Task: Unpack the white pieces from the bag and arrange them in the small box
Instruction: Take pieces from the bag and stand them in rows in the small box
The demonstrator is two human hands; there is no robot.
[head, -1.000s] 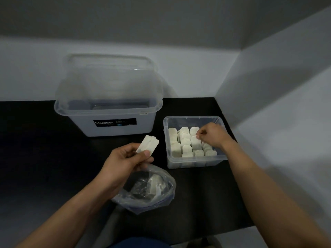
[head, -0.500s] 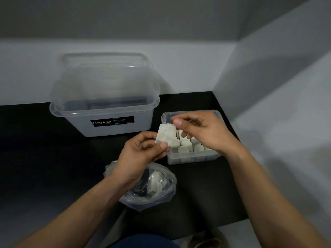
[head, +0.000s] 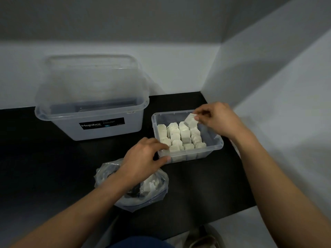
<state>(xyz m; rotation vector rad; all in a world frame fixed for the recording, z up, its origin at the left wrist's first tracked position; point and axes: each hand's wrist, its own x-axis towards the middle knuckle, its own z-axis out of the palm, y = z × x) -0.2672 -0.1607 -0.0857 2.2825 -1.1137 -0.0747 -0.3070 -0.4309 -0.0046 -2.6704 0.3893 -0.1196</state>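
White piece [head: 190, 121] pinched above the far right of the small box [head: 213, 147].
It is held by its top edge in the right hand [head: 216, 120]; the box's near-left corner is gripped by the left hand [head: 141, 158]. Judged light, soft, crushable: best taken lightly by an edge.

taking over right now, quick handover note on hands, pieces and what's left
Right hand pinches one white piece above the far right corner of the small box.
Left hand grips the box's near left corner.
Done: rows of pieces stand in the box.
To do: set the held piece in, then empty the bag, which lies in front of the box with more pieces inside.
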